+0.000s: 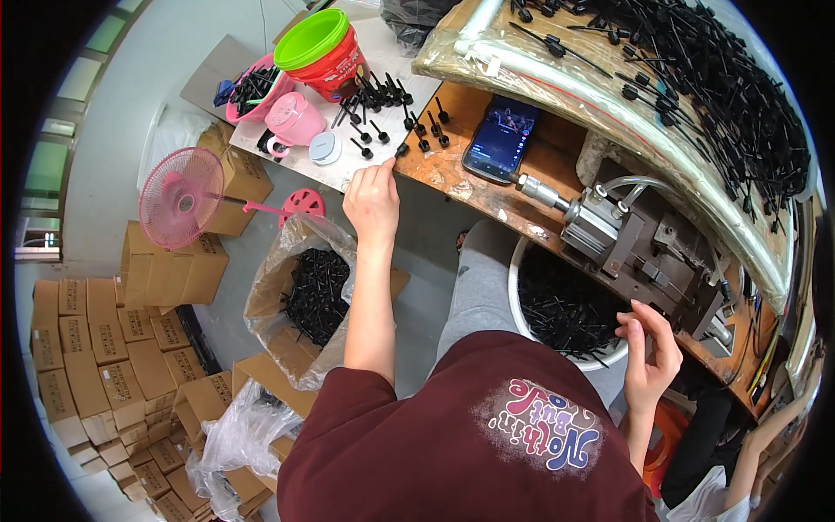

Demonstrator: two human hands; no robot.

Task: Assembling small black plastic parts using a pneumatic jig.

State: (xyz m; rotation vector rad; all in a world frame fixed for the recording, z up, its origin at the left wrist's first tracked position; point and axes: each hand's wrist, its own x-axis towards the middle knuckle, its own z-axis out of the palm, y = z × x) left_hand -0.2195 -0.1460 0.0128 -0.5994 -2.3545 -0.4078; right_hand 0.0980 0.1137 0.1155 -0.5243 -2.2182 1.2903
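Note:
My left hand reaches forward to the bench edge, fingers closed at the tips around a small black plastic part with a thin stem. Just beyond it, several like parts stand upright with their stems up. My right hand hovers beside the metal clamping machine, fingers loosely bent and apart, with nothing visible in them. Below the machine, a white tub between my legs holds a heap of black parts.
A phone lies on the wooden bench. Nearby stand a red bucket with a green rim, a pink cup and a white round container. A plastic-lined box, pink fan and stacked cartons fill the left. Another person's arm shows at lower right.

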